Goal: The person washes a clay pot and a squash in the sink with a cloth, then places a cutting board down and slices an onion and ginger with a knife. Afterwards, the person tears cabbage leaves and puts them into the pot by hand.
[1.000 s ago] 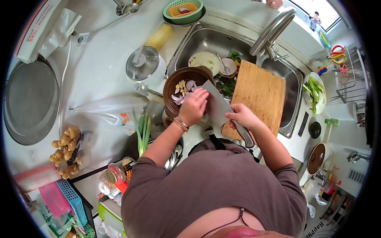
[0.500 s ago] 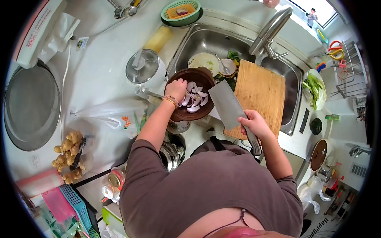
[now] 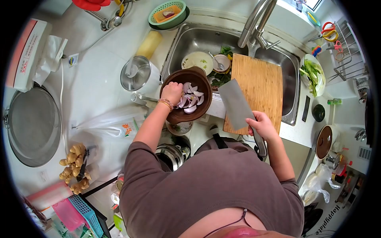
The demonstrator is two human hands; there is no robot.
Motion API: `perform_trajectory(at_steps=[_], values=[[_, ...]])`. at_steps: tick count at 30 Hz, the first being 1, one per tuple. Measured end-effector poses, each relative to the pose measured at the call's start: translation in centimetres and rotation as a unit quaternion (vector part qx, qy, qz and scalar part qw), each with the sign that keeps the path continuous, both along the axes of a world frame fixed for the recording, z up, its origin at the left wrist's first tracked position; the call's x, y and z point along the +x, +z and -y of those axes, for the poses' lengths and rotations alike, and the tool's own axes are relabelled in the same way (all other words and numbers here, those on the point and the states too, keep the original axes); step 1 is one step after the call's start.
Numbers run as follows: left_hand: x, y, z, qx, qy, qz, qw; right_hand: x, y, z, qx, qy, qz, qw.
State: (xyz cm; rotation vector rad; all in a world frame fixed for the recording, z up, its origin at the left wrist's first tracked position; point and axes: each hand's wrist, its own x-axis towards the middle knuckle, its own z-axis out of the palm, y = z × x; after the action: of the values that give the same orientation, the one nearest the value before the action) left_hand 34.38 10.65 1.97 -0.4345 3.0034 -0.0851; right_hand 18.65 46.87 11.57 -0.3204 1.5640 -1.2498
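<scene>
My left hand (image 3: 172, 93) is closed at the left rim of a brown bowl (image 3: 204, 85), its fingertips hidden. Cut pieces of red onion (image 3: 192, 97) lie inside the bowl, right beside my fingers. In my right hand (image 3: 262, 126) is a cleaver (image 3: 237, 104), gripped where handle and blade meet, with the broad blade pointing up and left. Behind the cleaver a wooden cutting board (image 3: 258, 85) lies across the sink (image 3: 293, 113).
Inside the sink are a dish of pale liquid (image 3: 196, 60), a small bowl with a spoon (image 3: 222, 62) and green leaves. A lidded pot (image 3: 135, 74) stands left of the brown bowl. The faucet (image 3: 254, 23) rises behind the board. Ginger (image 3: 74, 164) lies at lower left.
The whole view has shifted slightly. The cleaver blade has turned a little, and my right hand has moved slightly right and down. My left hand stays at the bowl.
</scene>
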Motion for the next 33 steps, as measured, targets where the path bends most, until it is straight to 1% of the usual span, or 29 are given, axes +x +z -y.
perform_trajectory(at_steps=[4, 7, 10, 13, 16, 19, 22, 25, 27, 29, 32, 33], values=[[0.3, -0.7, 1.1, -0.010, -0.018, 0.045, 0.999, -0.5, -0.1, -1.4, -0.012, -0.035, 0.018, 0.999], [0.0, -0.7, 1.1, -0.006, -0.022, 0.047, 0.999, -0.7, -0.2, -2.2, -0.010, -0.061, 0.023, 0.998], [-0.3, 0.0, 0.5, 0.009, -0.006, 0.039, 0.999, -0.9, -0.6, -2.9, -0.014, -0.068, 0.017, 0.997], [-0.5, 0.1, 0.6, 0.042, 0.028, 0.071, 0.996, -0.7, -0.1, -3.2, -0.015, -0.084, 0.017, 0.996], [-1.1, 1.0, 0.2, 0.036, 0.040, 0.117, 0.992, -0.9, -0.7, -3.9, -0.017, -0.082, 0.010, 0.996], [-1.0, 1.1, 0.7, 0.023, 0.012, 0.097, 0.995, -0.9, -0.9, -4.4, -0.018, -0.091, 0.014, 0.996], [-0.9, 1.7, 1.4, 0.115, 0.088, 0.013, 0.989, -1.0, -0.7, -4.7, -0.024, -0.091, 0.007, 0.996], [-1.4, 3.7, 0.2, 0.322, 0.108, 0.032, 0.940, -1.2, -0.8, -5.1, -0.023, -0.100, 0.009, 0.995], [-1.6, 2.7, -0.7, 0.376, 0.081, 0.049, 0.922, -1.3, -1.3, -5.3, -0.027, -0.098, 0.013, 0.995], [-1.6, 1.8, -1.9, 0.236, 0.034, 0.066, 0.969, -1.2, -1.3, -5.5, -0.028, -0.099, 0.014, 0.995], [-1.4, 1.3, -2.0, 0.133, -0.027, -0.011, 0.991, -1.2, -0.9, -5.4, -0.026, -0.102, 0.012, 0.994], [-1.6, 1.5, -1.7, 0.189, 0.013, -0.019, 0.982, -1.2, -1.0, -5.5, -0.024, -0.104, 0.012, 0.994]])
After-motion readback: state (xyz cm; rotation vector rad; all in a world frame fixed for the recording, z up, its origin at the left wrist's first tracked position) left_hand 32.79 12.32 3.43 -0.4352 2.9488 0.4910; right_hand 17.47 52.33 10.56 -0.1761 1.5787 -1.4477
